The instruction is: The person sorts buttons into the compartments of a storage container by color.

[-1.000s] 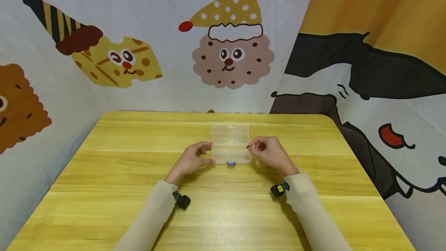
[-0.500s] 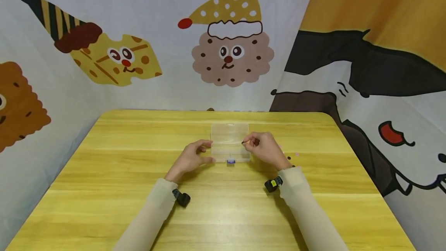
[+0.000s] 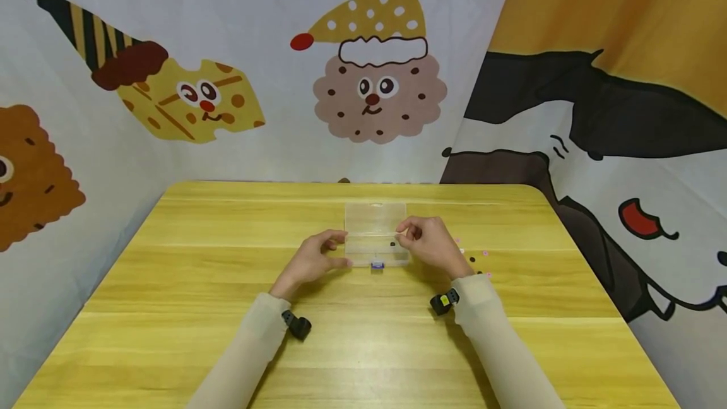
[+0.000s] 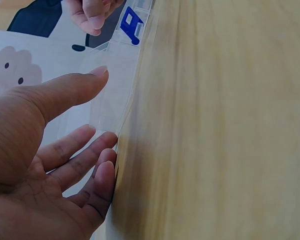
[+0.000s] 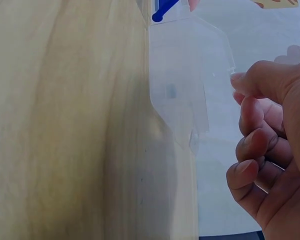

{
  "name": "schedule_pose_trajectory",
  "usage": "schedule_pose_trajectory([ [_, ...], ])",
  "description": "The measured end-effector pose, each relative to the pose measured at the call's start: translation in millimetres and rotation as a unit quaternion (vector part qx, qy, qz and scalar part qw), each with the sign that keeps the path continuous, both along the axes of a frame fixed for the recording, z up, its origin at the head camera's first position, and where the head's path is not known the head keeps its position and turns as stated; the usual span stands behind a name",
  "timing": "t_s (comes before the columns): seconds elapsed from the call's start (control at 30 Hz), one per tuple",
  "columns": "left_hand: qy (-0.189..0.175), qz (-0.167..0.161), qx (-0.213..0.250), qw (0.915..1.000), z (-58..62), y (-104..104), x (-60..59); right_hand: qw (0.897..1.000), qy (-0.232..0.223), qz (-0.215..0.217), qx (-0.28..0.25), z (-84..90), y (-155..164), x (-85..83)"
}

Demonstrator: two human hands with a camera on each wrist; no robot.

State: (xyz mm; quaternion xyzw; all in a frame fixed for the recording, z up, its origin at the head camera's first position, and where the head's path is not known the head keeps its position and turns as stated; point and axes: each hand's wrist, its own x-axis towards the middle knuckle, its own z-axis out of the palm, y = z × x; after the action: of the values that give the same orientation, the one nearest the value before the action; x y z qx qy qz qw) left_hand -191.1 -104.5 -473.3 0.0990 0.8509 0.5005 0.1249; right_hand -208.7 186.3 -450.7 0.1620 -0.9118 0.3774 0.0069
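Note:
A clear plastic box (image 3: 366, 245) with a blue latch (image 3: 377, 265) stands on the table, its lid (image 3: 375, 216) raised at the back. My left hand (image 3: 315, 260) rests at the box's left end, thumb at the front corner and fingertips along the side. A small black bead-like piece (image 3: 392, 244) lies inside the box toward the right; through the wall it shows as a dark blur (image 5: 171, 91) in the right wrist view. Over the box's right end is my right hand (image 3: 428, 242), its thumb and index fingertips close together with nothing visible between them, other fingers loosely curled.
Right of the box, partly behind my right hand, small black pieces (image 3: 472, 259) and pink ones (image 3: 485, 253) lie scattered on the wooden table (image 3: 352, 346). A cartoon-printed cloth (image 3: 227, 17) hangs behind the table's far edge.
My right hand has moved left over the box and let go of the black bead-like piece, which now lies inside. More scattered pieces show beside the right wrist. The left hand has stayed put.

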Motion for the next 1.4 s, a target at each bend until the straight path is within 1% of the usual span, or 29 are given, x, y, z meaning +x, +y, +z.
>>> schedule_pose_trajectory([
  [0.27, 0.000, 0.002, -0.006, 1.0000, 3.7, 0.3, 1.2, 1.000, 0.003, 0.008, 0.002, -1.0, 5.4, 1.8],
  [0.43, -0.001, 0.003, -0.005, 1.0000, 3.2, 0.5, 1.5, 1.000, 0.001, 0.006, 0.003, 2.7, 9.9, 4.9],
  [0.63, 0.002, 0.005, -0.007, 1.0000, 2.0, 0.6, 0.8, 1.000, 0.011, 0.005, 0.011, 6.9, 16.9, 5.7],
  [0.87, 0.002, 0.005, -0.007, 1.0000, 1.8, 0.6, 0.7, 1.000, 0.010, 0.006, 0.015, 6.9, 24.6, 5.6],
  [1.1, 0.000, 0.001, -0.002, 1.0000, 4.0, -0.2, 0.8, 1.000, 0.022, 0.008, 0.019, 8.2, 31.7, 5.5],
  [1.4, -0.003, 0.000, -0.001, 1.0000, 4.0, -0.7, 1.5, 1.000, -0.001, -0.005, 0.023, 9.0, 39.7, 7.8],
])
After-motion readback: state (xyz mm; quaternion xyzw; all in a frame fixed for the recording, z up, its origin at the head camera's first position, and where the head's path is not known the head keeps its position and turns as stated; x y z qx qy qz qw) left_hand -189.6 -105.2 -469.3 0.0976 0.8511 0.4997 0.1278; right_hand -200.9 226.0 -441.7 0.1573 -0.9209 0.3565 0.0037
